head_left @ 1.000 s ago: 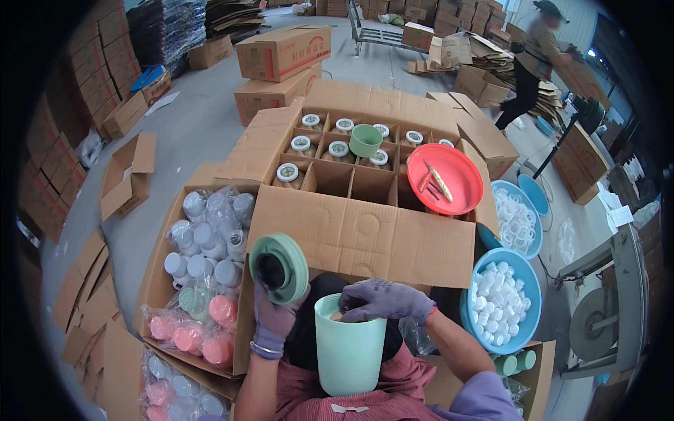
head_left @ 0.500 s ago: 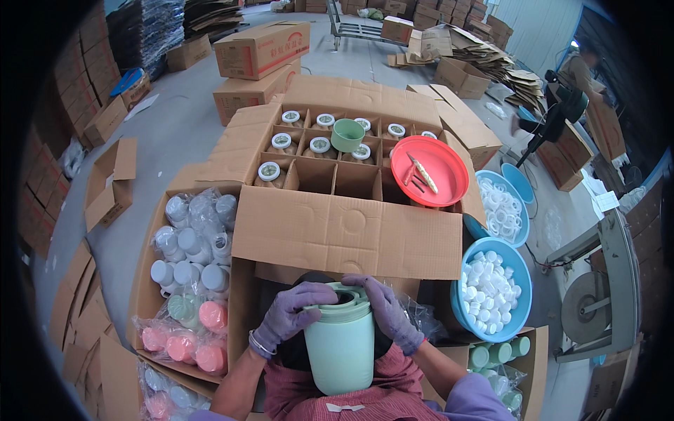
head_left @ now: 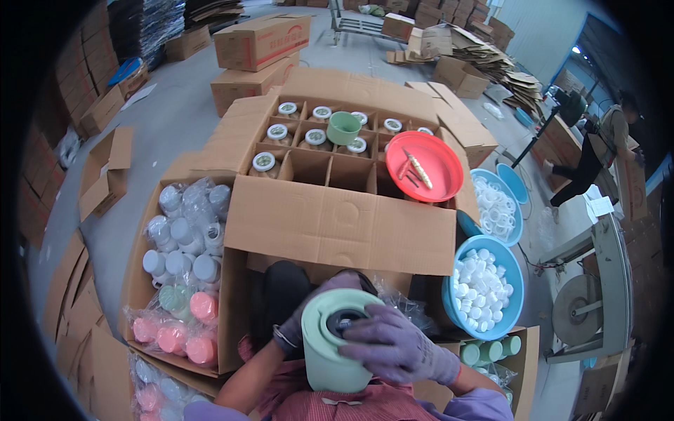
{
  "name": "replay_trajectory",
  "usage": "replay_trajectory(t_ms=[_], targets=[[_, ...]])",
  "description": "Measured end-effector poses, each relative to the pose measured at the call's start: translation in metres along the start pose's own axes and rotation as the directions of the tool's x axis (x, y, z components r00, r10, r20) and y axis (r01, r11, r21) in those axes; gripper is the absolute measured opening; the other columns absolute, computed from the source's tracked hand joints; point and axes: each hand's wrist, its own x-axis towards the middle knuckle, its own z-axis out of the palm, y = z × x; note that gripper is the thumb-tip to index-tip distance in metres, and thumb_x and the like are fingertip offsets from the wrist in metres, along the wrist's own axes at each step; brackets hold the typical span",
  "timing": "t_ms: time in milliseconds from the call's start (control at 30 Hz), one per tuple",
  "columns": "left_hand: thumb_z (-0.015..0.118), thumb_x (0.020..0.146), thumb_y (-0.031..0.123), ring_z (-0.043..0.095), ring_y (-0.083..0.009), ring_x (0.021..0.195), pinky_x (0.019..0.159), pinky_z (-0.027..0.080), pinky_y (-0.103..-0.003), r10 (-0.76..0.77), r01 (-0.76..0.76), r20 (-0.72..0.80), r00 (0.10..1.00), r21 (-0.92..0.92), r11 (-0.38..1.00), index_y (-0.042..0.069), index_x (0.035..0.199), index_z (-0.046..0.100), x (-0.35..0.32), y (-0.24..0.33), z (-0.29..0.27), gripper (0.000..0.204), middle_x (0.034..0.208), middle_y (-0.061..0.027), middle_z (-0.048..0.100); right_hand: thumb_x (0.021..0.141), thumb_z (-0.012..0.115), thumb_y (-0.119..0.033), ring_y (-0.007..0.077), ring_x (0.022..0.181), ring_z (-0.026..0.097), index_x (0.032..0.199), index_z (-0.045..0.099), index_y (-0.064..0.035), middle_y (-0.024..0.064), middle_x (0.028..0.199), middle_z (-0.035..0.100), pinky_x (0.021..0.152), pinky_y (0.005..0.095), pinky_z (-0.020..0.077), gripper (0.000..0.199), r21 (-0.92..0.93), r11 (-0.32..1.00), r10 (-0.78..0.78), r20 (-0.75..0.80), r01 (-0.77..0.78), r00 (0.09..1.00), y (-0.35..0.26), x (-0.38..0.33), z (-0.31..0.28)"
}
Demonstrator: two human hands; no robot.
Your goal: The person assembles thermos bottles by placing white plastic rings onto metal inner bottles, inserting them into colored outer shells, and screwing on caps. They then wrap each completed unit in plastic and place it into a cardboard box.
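A mint-green thermos jug (head_left: 335,361) stands on my lap, its top tipped toward the front box and its round mouth showing a dark centre. My left hand (head_left: 319,291), in a purple glove, wraps around the far side of the jug; its fingers are mostly hidden behind it. Across the right side of the jug's top lies my right hand (head_left: 397,345), gloved in purple too, with bent fingers gripping the collar by the dark opening. Ahead is a divided carton (head_left: 344,221) with several white-ringed bottles (head_left: 265,163); a green cup (head_left: 344,129) rests on top.
A red basin (head_left: 439,165) with a few slim tools sits on the carton's right corner. To the right, blue basins hold white caps (head_left: 483,289) and white rings (head_left: 495,207). Bagged white and pink parts (head_left: 186,266) fill a left box. A person (head_left: 604,147) walks at far right.
The jug has tipped so its mouth shows more. My left hand has moved from its rim to behind it, and my right hand has come down over the top. The far person has moved right.
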Motion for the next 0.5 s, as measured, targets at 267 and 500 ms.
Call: replay_trajectory(t_ms=[267,500], targets=[[0.070,0.088,0.025,0.053,-0.0222,0.120,0.102,0.042,-0.034,-0.386,0.422,0.171,0.906,-0.297,0.857,-0.001,0.128,0.052,-0.061,0.085,0.000,0.051,0.135,-0.0163,0.050,0.076,0.078,-0.037,0.0239,0.070,0.065,0.131,0.059,-0.0098,0.0123,0.080,0.063,0.066,0.0352,0.0529,0.064,0.147,0.670,0.742,-0.161,-0.727,0.651,0.008,-0.058,-0.027],[0.057,0.094,0.018,0.060,-0.0160,0.101,0.091,0.048,-0.030,-0.774,0.549,0.095,0.626,-0.759,0.351,0.000,0.119,0.058,-0.081,0.049,0.050,0.031,0.114,-0.0101,0.065,0.097,0.052,-0.035,0.0244,0.125,0.050,0.136,0.055,-0.0077,0.0147,0.134,0.055,0.103,0.0357,0.0410,0.048,0.533,0.533,0.689,0.177,-0.657,0.703,0.079,-0.072,-0.016]])
